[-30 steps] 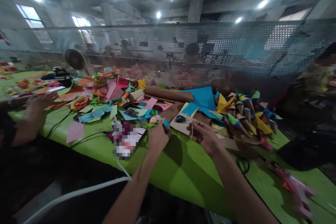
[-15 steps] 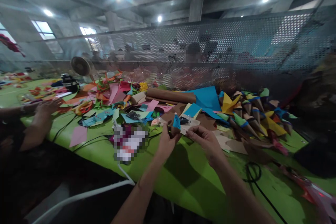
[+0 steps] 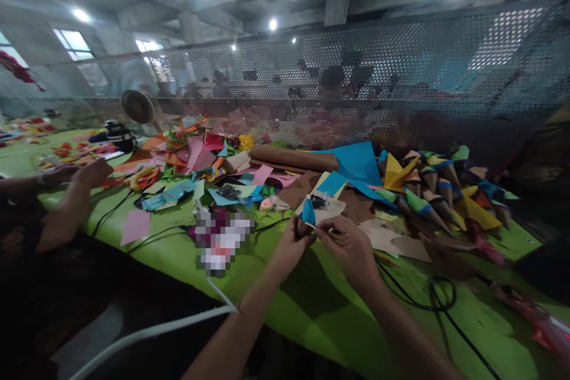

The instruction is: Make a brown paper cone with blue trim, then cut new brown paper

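Observation:
My left hand [image 3: 297, 238] is closed around a small paper cone [image 3: 307, 212] with a blue top and a darker lower part mostly hidden by the fingers. Close on its right, my right hand [image 3: 350, 243] pinches a thin pale strip [image 3: 311, 226] that reaches the cone's lower edge. Both hands are above the front of the green table [image 3: 312, 326]. Behind them lie a pale sheet [image 3: 341, 206] and a clear plastic bag with something dark in it [image 3: 324, 200].
Many brown cones with coloured tops [image 3: 430, 190] are piled at the right. A brown roll [image 3: 294, 158] and a blue sheet [image 3: 358, 163] lie at the back. Black cable [image 3: 443, 294] loops at right. Another person's hands [image 3: 91, 175] work at left. A perforated metal screen [image 3: 267, 83] stands behind.
My hands have come closer together, the right one now with the pale strip at the cone. The view has shifted slightly. The other person's hand has curled.

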`<state>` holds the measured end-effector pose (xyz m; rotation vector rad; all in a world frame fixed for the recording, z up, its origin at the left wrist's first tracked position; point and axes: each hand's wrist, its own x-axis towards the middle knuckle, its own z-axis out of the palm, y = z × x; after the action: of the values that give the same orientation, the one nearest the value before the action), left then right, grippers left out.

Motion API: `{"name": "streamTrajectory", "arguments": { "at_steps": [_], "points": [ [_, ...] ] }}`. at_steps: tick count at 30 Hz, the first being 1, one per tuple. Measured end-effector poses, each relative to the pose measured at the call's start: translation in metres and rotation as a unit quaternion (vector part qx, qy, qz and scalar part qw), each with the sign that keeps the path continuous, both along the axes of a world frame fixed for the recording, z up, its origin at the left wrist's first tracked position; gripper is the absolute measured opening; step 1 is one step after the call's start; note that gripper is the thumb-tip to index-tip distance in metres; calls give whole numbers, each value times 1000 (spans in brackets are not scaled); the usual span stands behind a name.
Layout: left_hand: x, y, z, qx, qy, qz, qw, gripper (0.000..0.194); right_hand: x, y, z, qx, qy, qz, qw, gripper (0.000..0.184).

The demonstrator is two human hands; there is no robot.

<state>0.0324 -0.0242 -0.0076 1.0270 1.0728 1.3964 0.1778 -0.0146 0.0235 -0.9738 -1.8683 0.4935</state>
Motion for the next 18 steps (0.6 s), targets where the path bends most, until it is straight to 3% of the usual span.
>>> {"name": "streamTrajectory", "arguments": {
  "at_steps": [8,12,18],
  "points": [
    [-7,-4,-9,-7,6,-53,999,25,-1,0,-2,11,-16,-11,1000,9],
    [-6,-2,-14,0,-35,-64,997,18,0,0,-2,5,-19,-14,1000,9],
    [-2,-1,-7,-20,-87,-57,994,30,0,-1,-2,16,-26,-13,999,10]
  ]
}}
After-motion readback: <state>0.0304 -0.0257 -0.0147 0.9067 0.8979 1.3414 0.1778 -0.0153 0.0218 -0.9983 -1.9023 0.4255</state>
